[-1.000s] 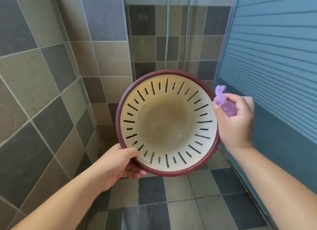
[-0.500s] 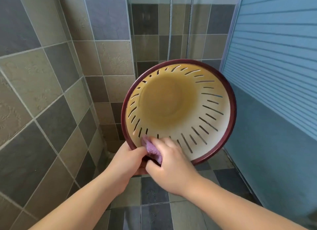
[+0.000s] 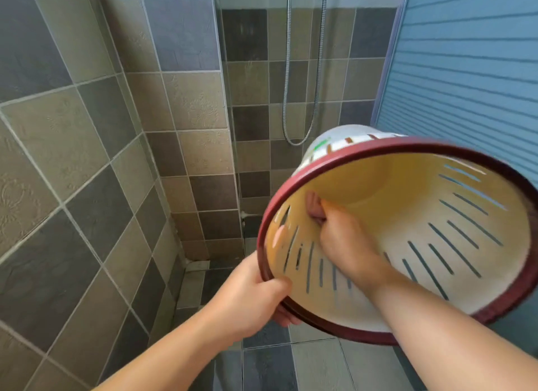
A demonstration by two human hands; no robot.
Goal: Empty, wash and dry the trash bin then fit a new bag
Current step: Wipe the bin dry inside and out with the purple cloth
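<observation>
Bin point(image 3: 436, 204) cream inside, slotted wall, dark-red rim, tilted sideways.

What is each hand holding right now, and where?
The left hand grips the trash bin by its red rim. The right hand, inside the bin, holds a bunched cloth, mostly hidden.

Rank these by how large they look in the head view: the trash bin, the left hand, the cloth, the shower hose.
1. trash bin, clearly largest.
2. left hand, gripping its rim.
3. shower hose: long but thin and farther away, so unsure.
4. cloth: only a bit shows from the right hand.
</observation>
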